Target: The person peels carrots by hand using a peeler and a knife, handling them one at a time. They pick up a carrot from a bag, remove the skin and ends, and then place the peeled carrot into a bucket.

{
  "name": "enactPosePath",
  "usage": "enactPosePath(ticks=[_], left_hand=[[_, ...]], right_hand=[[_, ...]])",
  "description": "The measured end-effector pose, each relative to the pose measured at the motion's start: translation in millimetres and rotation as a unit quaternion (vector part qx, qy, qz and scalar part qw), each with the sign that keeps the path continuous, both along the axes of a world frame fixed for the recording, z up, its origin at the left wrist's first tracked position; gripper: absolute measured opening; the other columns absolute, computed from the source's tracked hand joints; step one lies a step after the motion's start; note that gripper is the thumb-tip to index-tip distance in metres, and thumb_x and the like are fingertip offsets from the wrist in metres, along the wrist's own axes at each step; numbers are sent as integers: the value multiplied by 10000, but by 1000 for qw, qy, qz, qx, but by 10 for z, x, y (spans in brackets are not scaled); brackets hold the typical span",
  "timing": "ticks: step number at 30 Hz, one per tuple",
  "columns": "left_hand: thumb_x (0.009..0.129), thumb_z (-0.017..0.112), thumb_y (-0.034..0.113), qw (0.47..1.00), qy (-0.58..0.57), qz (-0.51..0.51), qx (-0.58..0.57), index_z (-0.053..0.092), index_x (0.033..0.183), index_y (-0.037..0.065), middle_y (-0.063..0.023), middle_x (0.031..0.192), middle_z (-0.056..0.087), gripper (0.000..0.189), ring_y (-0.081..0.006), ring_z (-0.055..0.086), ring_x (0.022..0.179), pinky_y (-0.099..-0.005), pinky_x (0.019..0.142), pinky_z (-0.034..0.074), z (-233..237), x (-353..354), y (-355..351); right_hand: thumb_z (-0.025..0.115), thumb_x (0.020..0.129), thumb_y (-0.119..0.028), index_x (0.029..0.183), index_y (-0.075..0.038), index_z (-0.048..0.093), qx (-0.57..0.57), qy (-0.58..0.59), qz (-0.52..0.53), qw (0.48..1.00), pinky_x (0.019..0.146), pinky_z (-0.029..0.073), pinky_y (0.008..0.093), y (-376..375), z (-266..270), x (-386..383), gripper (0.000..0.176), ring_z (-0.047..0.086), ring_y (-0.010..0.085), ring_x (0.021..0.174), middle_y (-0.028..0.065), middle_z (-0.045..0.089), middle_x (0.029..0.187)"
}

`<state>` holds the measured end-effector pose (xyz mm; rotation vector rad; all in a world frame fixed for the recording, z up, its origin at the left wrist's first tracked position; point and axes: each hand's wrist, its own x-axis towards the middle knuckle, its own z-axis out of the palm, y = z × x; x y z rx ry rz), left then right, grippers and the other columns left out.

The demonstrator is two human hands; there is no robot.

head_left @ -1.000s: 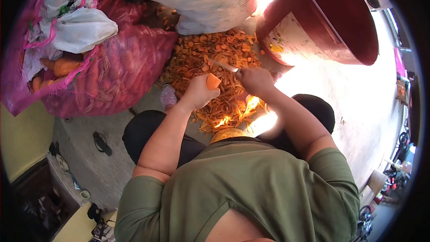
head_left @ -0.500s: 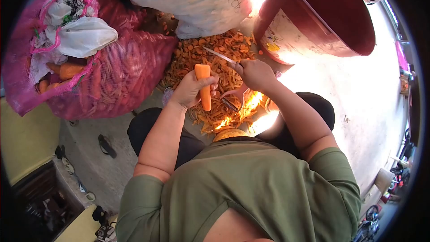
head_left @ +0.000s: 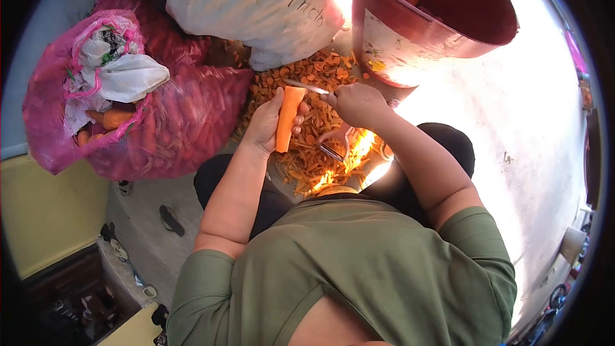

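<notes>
My left hand (head_left: 268, 123) is wrapped round a peeled orange carrot (head_left: 289, 118), held roughly upright. The fingers of my right hand (head_left: 362, 105) close on the handle of a knife (head_left: 307, 87), whose blade points left, close to the carrot's upper end; whether they touch is unclear. Below both hands lies a heap of carrot peelings and cut pieces (head_left: 307, 170). A pink-handled peeler (head_left: 333, 147) rests on the heap, nearer my body.
Pink mesh sacks of carrots (head_left: 186, 115) stand at the left. Behind the heap is a white sack (head_left: 256, 6) with writing. A large dark red tub (head_left: 416, 29) at the upper right holds some carrots. Slippers (head_left: 172, 220) lie on the floor at lower left.
The view has shifted, showing more inside the tub. My left hand has tilted the carrot, its lower end now further left. The knife blade has come nearer the carrot's top.
</notes>
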<state>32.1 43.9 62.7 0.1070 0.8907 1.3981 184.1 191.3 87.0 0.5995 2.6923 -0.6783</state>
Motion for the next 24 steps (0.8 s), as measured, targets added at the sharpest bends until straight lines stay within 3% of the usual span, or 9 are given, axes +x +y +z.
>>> enactPosePath(ticks=[2,5,8,12,15,18,19,23,24], left_hand=[[870,489,298,999,37,11,-18,483,1072,28,-73,806,562,337,-128,534,645,-238,533,447,61,57,62],[864,474,179,994,108,17,-28,485,1039,30,-62,818,536,230,-119,518,671,-232,542,442,186,141,93],[842,492,136,985,164,3,-56,490,996,37,-46,811,508,183,-112,506,674,-224,533,434,159,178,67],[829,478,85,988,129,-4,-84,473,1038,21,-63,846,496,219,-105,474,664,-195,524,427,232,188,29],[833,483,106,992,94,-7,-87,454,1037,21,-59,824,479,223,-98,464,657,-188,505,418,324,136,101],[844,479,116,988,99,-71,-98,445,1007,35,-45,778,473,185,-106,472,632,-208,494,421,490,172,157],[841,478,122,985,114,-97,-87,422,1036,37,-45,786,469,219,-105,471,635,-200,484,419,617,286,141],[818,521,175,955,250,-158,-26,448,1054,24,-44,800,490,290,-103,491,651,-205,480,423,1156,439,316],[813,533,187,944,288,-162,-10,465,1037,24,-47,806,506,285,-103,509,658,-212,480,429,1263,390,461]], right_hand=[[338,877,-446,869,-38,585,19,82,-41,996,625,472,408,-19,85,27,476,598,292,740,127,601,731],[345,874,-449,836,-45,581,-46,100,-113,987,626,467,416,-23,131,25,470,591,313,729,140,598,725],[351,870,-458,804,-43,573,-72,148,-40,986,623,463,420,-83,26,58,475,586,327,725,153,592,712],[393,854,-452,756,-46,586,2,110,-28,994,562,472,397,-119,93,68,461,603,296,676,137,600,690],[431,844,-417,740,-61,597,107,201,-58,972,535,478,382,-191,-25,55,407,611,271,642,117,602,652],[487,815,-398,807,-83,582,112,143,-77,980,584,478,394,54,-234,60,329,604,281,678,109,603,715],[459,831,-393,827,-90,593,147,98,-27,984,605,481,406,298,-537,109,331,603,293,707,119,604,762],[383,875,-389,858,-28,606,17,50,-150,987,650,474,392,278,-164,118,425,604,281,769,128,604,788],[379,878,-389,872,-33,606,17,37,-122,992,659,472,394,236,-175,87,422,600,283,782,132,602,796]])
